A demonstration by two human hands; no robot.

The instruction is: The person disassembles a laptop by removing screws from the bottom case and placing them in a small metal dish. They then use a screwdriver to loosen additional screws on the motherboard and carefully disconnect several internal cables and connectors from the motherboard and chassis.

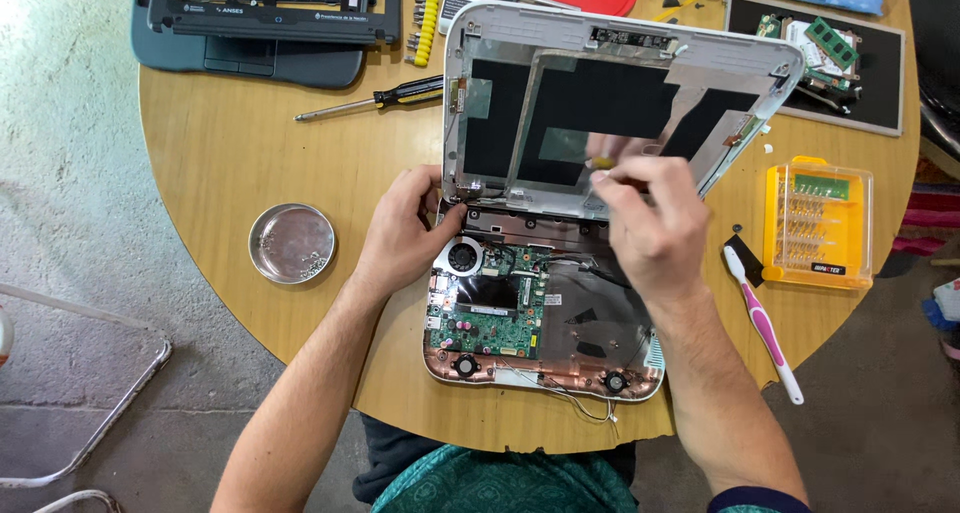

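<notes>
On the round wooden bench point(250, 173), the opened laptop point(545, 303) lies mid-bench, its left hinge corner pinched by the left hand point(405, 235), while the right hand point(650, 223) is closed around a small screwdriver point(603, 163); exposed motherboard point(490, 318) judged fragile, best gripped by stiff casing edges.

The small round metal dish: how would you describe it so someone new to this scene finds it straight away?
Start at the round wooden table and find the opened laptop in its middle. The left hand grips the laptop's hinge corner; just beyond it sits the metal dish. It is the only shiny round thing there, holding small screws.
</notes>
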